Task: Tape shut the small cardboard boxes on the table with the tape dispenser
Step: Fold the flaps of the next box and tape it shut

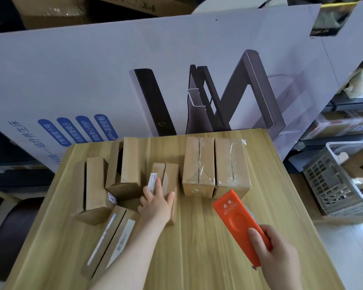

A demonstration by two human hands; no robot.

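Note:
Several small cardboard boxes lie on the wooden table (208, 248). My left hand (155, 204) grips one small box (166, 176) in the middle, thumb on its right side and fingers over its near end. Two taped boxes (198, 166) (232, 166) with glossy clear tape stand just to the right. Open-flapped boxes (94, 185) (130, 162) sit at the left, and another box (111, 239) lies near the front left. My right hand (279, 254) holds the orange tape dispenser (239, 222) by its rear, its nose pointing at the taped boxes.
A large white printed carton (134, 80) stands upright behind the table. A grey plastic crate (340, 185) with a white basket sits on the floor at the right. Shelves with parcels (344, 122) line the right side. Brown cartons (71, 11) are stacked at the back.

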